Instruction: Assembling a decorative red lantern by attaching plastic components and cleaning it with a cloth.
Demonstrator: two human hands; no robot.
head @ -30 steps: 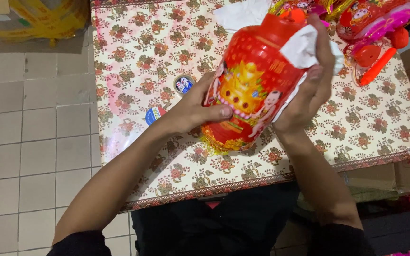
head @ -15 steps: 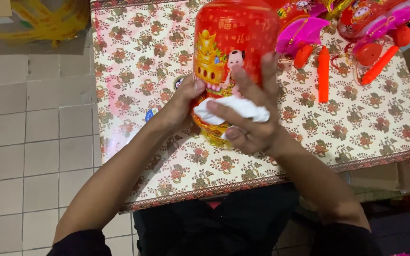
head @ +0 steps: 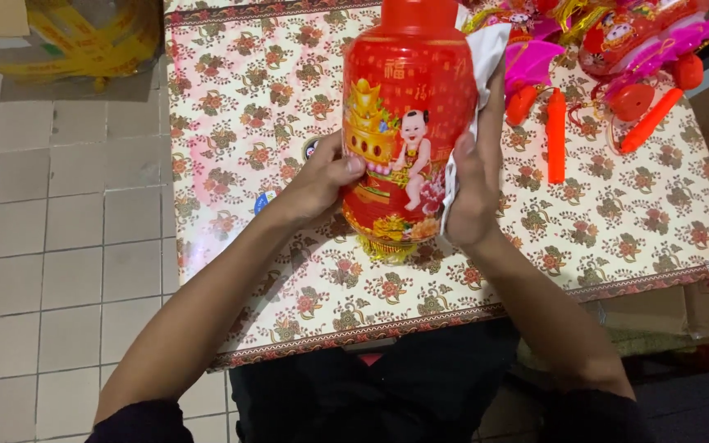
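Both arms reach far over the flowery table [head: 617, 213]. The left hand [head: 317, 184] grips the red lantern [head: 408, 123] upright above it. The right hand [head: 473, 184] presses a white cloth [head: 486, 49] flat on the lantern's right side.

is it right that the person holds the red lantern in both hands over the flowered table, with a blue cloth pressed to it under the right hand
Not quite: the cloth is white, not blue. The head view shows it pressed against the red lantern under the right hand. The rest holds: the left hand grips the other side, and both hands hold the lantern over the flowered table.
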